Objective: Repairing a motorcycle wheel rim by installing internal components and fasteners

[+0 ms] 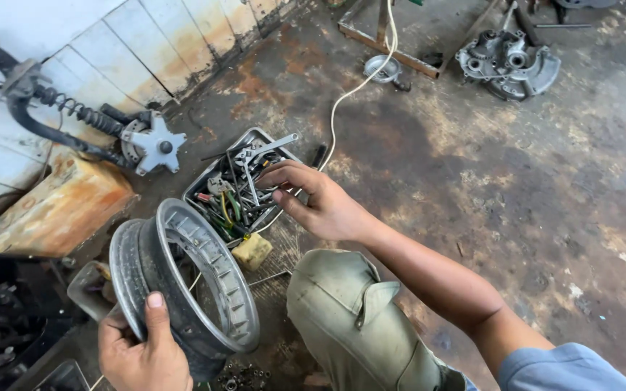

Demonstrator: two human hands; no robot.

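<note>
— What's your left hand (143, 351) on?
— You grip the round grey metal wheel rim (186, 286), stood on edge, thumb over its lip.
— And your right hand (320, 203)?
— It reaches into the rectangular metal tray of wrenches and tools (237, 188) on the stained concrete floor (472, 181), fingers curled over them.

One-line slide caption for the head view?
Left hand grips a wheel rim upright while right hand reaches into a metal tool tray.
</note>
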